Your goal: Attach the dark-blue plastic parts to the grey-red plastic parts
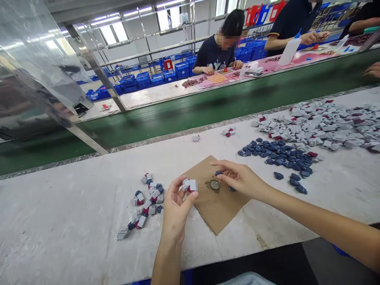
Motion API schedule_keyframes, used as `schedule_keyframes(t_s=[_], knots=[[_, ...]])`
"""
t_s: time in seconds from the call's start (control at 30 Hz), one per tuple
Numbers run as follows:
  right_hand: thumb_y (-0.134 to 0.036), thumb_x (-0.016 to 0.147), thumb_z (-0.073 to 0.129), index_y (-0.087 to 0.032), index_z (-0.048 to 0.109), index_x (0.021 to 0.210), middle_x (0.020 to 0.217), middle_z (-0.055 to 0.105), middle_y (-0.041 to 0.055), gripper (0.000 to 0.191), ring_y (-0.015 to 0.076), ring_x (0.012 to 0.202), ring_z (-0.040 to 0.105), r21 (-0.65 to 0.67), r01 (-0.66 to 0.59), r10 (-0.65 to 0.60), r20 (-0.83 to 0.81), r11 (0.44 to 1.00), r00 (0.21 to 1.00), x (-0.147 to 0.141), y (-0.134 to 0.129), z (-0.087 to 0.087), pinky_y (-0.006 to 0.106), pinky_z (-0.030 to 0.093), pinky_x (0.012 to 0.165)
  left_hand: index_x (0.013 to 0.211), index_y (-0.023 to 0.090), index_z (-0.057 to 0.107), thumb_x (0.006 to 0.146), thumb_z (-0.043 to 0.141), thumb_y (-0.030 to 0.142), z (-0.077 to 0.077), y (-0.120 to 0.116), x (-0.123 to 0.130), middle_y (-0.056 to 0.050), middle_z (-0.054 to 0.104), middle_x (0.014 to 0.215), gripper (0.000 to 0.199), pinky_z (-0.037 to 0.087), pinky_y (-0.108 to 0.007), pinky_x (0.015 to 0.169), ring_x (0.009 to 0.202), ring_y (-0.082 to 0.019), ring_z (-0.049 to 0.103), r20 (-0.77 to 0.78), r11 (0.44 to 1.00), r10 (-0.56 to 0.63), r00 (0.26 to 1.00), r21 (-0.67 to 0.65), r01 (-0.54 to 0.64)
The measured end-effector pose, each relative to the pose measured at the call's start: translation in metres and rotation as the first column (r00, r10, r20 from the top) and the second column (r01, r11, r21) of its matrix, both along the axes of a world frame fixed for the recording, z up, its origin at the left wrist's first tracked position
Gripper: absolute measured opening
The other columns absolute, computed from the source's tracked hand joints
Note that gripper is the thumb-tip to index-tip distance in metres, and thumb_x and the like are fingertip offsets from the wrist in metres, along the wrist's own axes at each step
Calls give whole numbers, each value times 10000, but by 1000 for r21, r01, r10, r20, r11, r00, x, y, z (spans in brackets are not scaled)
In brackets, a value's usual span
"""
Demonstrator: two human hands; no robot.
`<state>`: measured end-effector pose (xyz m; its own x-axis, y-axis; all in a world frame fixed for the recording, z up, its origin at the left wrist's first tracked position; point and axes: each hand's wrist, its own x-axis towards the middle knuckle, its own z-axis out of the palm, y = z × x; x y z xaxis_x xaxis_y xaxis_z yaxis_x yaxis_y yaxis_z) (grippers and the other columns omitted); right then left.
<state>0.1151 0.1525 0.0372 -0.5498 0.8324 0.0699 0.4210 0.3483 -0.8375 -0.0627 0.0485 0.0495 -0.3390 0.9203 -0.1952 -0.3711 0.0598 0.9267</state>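
Note:
Between the thumb and fingers of my left hand point(177, 206) is a grey and dark red plastic piece point(190, 185). My right hand point(237, 178) pinches a small dark blue plastic piece point(219, 173) over a brown cardboard sheet point(218, 217). On the cardboard, just below that blue piece, sits a small round cap point(214, 185) with a dark, toothed rim and stains around it. Another blue piece point(232, 189) lies partly hidden under my right hand. Left of my left hand is a loose group of grey, red and blue assembled pieces point(152, 194).
A pile of dark blue pieces point(279, 153) lies to the right, before a larger heap of grey and red pieces point(326, 124). Beyond the table runs a green conveyor belt point(178, 114). Across it, people work at a bench with a white bottle point(289, 51). A metal post point(95, 71) stands left.

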Motion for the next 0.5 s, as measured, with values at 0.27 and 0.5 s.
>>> schedule_keyframes(t_s=[0.27, 0.5], knots=[[-151, 859, 425, -208, 639, 940, 894, 613, 84, 236, 198, 839, 574, 509, -215, 101, 242, 834, 965, -5, -6, -23, 313, 477, 693, 978, 248, 525, 622, 740, 215, 6, -13, 17, -6, 560, 996, 417, 518, -214, 614, 869, -165, 634, 74, 999, 31, 997, -45, -28], [-174, 865, 420, -211, 643, 927, 858, 615, 78, 235, 190, 796, 582, 468, -213, 131, 203, 858, 970, -5, -6, -32, 315, 489, 676, 1062, 258, 530, 701, 676, 314, 9, -18, 19, -31, 524, 1067, 393, 535, -203, 525, 818, -144, 607, -13, 998, 35, 999, -43, -35]])
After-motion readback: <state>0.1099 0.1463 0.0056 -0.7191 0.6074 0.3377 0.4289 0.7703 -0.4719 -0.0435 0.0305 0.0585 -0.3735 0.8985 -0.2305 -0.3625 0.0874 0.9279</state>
